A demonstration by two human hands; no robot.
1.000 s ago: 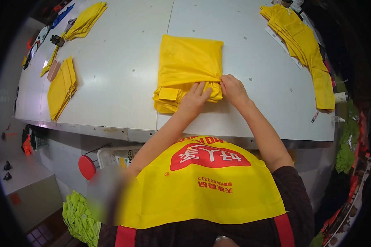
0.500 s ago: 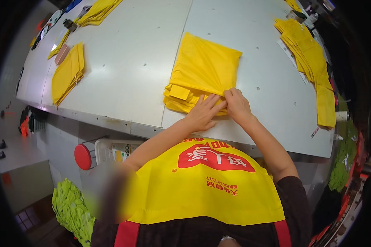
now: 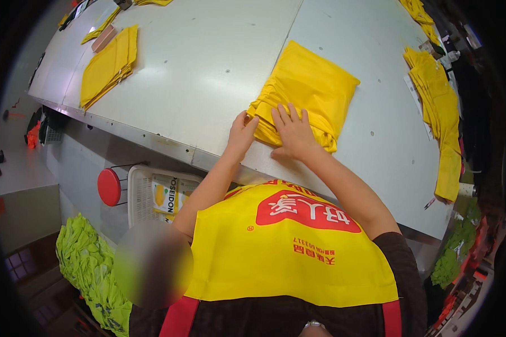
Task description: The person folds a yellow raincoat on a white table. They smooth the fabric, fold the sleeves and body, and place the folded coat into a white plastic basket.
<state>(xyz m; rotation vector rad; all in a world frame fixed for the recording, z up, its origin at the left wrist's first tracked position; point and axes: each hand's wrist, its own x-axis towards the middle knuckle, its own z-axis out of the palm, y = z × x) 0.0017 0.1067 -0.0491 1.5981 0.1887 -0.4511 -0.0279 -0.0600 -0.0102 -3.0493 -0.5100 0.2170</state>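
A stack of folded yellow cloth [image 3: 315, 78] lies on the table in front of me, its near and left edges layered and wrinkled. My left hand [image 3: 242, 136] is at the stack's left near corner, thumb and fingers closed about the edge layers. The fingertips there are partly hidden. My right hand [image 3: 296, 135] lies on the near part of the cloth, fingers spread and pressing flat, with the thumb pointing toward the left hand.
The pale metal table [image 3: 208, 73] has folded yellow pieces [image 3: 109, 67] at left beside a pinkish block [image 3: 103, 39]. More yellow cloth [image 3: 436, 112] runs along the right side. Below the table edge stand a red stool [image 3: 109, 187], a white basket [image 3: 135, 194] and a lime-green heap [image 3: 90, 269].
My left hand has gone from lying on the near layers to gripping the left corner. My right hand has released its pinch on the near fold and flattened. The view has shifted.
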